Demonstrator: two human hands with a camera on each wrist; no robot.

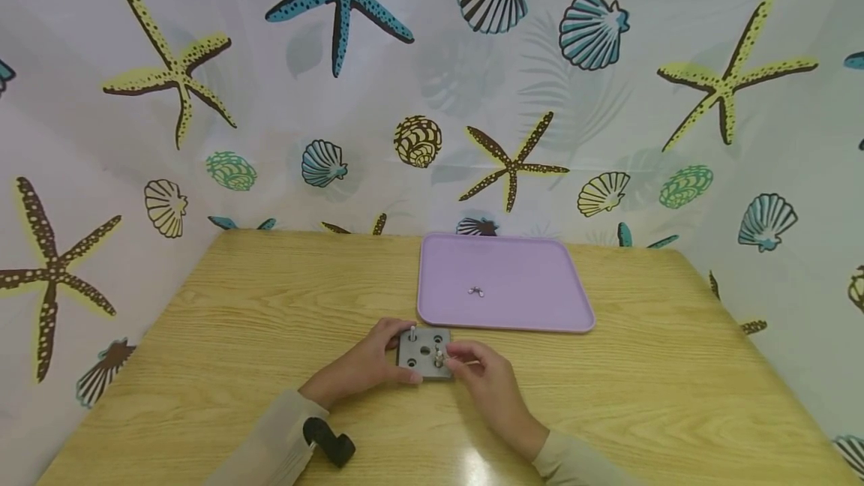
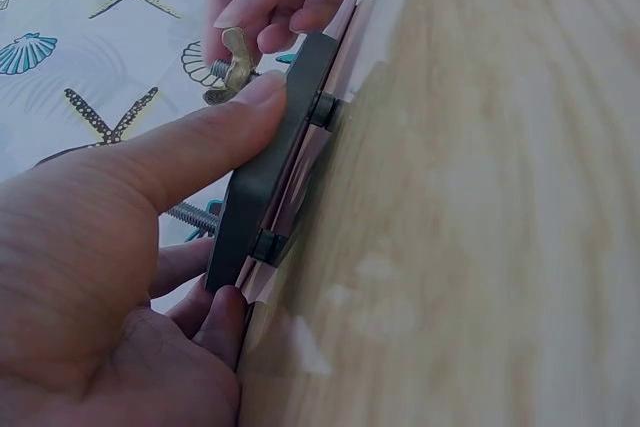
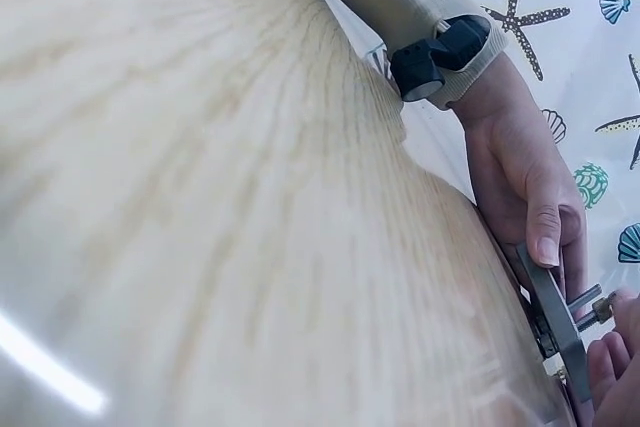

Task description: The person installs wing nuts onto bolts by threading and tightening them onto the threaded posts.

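Grey metal plate: one wing nut sitting partway, one bare bolt standing

The left hand is clamping thumb and fingers on the plate's edges, just before the lilac tray. The right hand is pinching the wing nut, which is sitting above the plate on its threads. A loose nut is lying in the tray; fastening seems under half done, both nuts apparently needing seating.

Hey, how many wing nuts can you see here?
2. One wing nut is on the bolt at the metal plate's near right corner, by the right hand; a second wing nut lies on the purple tray. Others could be hidden.
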